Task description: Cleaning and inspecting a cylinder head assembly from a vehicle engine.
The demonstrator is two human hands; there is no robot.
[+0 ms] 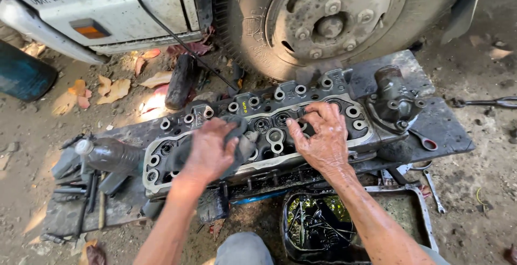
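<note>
left hand (207,152) presses dark rag (237,136) on greasy cylinder head (258,122).

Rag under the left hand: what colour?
Dark grey rag, under the left hand; head view.

I was working at an outdoor roadside repair spot, kneeling on bare dirt strewn with dry leaves (116,88), a truck wheel (329,22) looming at the far side, a greasy cylinder head (269,130) on a board and wrenches (433,189) scattered near right.
</note>
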